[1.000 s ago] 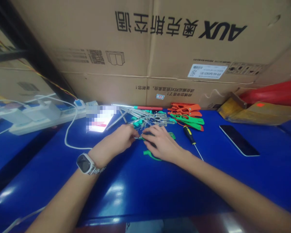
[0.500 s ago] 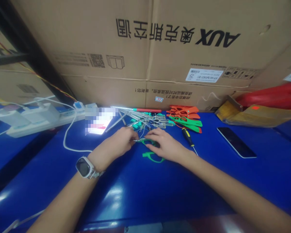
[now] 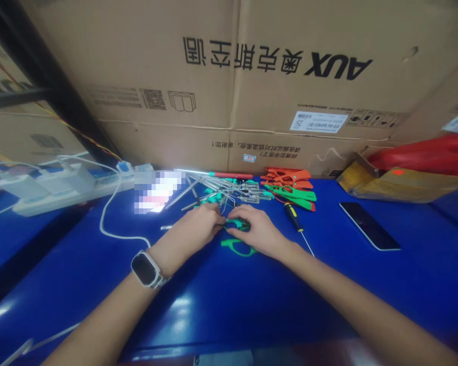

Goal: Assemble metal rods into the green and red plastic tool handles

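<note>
"AUX" printed upside down, beside Chinese characters, on cardboard box [image 3: 252, 76] behind counter [image 3: 221, 310]; white label [image 3: 319, 122] stuck lower, text too small to be read. Green plastic piece [image 3: 236, 247] pinned on counter under right hand [image 3: 257, 233]. Smaller green part [image 3: 234, 222] gripped between left hand [image 3: 194, 230] and right-hand fingertips. Screwdriver [image 3: 294, 217] lain just right of hands.

Both forearms reach forward and angle inward, so the hands meet at the middle. The left hand [image 3: 196, 229] lies knuckles up, fingers curled and pinched at their tips. The right hand [image 3: 257, 231] lies palm down, fingers bent toward the left fingertips, almost touching.
</note>
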A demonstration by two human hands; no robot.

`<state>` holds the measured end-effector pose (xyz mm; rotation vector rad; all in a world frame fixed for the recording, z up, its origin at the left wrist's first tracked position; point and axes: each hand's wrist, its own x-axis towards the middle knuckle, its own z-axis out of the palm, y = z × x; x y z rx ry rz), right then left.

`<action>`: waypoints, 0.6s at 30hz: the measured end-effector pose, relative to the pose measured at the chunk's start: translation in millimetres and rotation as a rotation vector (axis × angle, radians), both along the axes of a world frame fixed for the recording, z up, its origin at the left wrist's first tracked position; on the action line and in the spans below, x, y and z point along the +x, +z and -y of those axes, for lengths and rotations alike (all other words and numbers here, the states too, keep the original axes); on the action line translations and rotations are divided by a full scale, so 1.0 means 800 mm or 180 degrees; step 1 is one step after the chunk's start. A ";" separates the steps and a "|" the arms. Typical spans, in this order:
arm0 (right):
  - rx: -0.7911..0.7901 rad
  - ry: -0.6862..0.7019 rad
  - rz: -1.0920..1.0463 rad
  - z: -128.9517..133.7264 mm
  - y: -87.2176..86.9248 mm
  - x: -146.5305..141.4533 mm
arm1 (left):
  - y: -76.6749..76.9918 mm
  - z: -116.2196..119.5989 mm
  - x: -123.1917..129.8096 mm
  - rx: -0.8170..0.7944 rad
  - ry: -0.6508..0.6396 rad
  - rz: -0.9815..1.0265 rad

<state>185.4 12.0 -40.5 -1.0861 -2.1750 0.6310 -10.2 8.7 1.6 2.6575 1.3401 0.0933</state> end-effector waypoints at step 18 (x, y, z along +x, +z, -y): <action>0.0019 -0.0381 0.0253 0.002 0.004 0.001 | 0.000 -0.001 -0.003 0.0243 -0.0037 -0.0003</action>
